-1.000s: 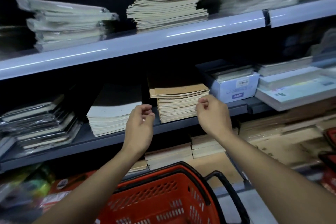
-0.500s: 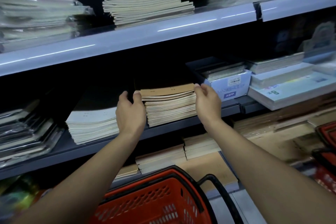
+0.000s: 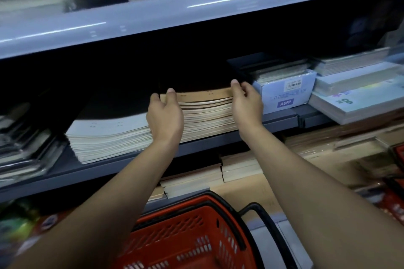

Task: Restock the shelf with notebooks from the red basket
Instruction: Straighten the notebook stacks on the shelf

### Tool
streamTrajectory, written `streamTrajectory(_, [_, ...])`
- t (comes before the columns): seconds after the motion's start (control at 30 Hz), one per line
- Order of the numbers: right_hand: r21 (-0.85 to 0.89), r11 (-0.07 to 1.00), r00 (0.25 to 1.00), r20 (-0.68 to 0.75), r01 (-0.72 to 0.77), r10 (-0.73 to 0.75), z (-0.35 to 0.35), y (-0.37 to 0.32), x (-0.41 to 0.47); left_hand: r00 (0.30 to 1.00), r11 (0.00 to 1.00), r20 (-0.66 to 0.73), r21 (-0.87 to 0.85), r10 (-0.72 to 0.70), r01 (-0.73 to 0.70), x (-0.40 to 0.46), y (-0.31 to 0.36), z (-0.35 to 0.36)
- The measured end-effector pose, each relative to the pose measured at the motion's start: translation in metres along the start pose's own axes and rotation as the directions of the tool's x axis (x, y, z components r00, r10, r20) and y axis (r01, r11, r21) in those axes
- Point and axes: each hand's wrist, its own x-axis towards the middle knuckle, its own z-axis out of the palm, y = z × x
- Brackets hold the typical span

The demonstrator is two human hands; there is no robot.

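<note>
Both hands (image 3: 166,116) (image 3: 247,102) flank shelved notebook stack (image 3: 207,113); red basket (image 3: 192,236) below.

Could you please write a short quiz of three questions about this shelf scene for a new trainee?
1. True or false: both hands touch the brown-covered notebook stack.
2. What lies directly left of that stack? A) white-covered notebook stack B) red basket C) light blue box
3. What is printed on the box's purple label?

Key:
1. True: the left hand and the right hand press its two ends.
2. A
3. A6PP
</note>
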Motion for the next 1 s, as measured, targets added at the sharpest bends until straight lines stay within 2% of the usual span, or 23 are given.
streamTrajectory(0.13, [-0.062, 0.997, 0.999, -0.020, 0.049, -0.051, 0.004, 0.002, 0.004, 0.999, 0.999, -0.047, 0.030, 0.013, -0.011, 0.009, -0.010, 0.006])
streamTrajectory(0.33, [-0.078, 0.996, 0.998, -0.048, 0.036, -0.040, 0.003, 0.004, 0.007, 0.998, 0.992, -0.057, 0.123, 0.035, -0.028, 0.002, -0.014, 0.018])
streamTrajectory(0.57, [-0.076, 0.997, 0.999, -0.009, 0.033, -0.034, 0.002, 0.003, 0.004, 0.993, 0.994, -0.063, 0.061, 0.097, -0.094, -0.006, -0.018, 0.028])
streamTrajectory(0.7, [-0.077, 0.996, 0.999, -0.008, 0.047, -0.048, 0.001, 0.005, 0.007, 0.988, 0.994, -0.119, 0.036, 0.103, -0.099, -0.007, -0.019, 0.030])
streamTrajectory(0.87, [-0.092, 0.994, 0.998, 0.005, 0.057, -0.057, 0.001, 0.009, 0.010, 0.993, 0.999, -0.112, -0.004, 0.041, -0.041, -0.007, -0.022, 0.032])
streamTrajectory(1.0, [-0.053, 0.998, 0.999, 0.043, 0.028, -0.026, -0.004, 0.009, 0.011, 0.995, 0.989, -0.011, -0.114, -0.099, 0.097, -0.008, -0.019, 0.027])
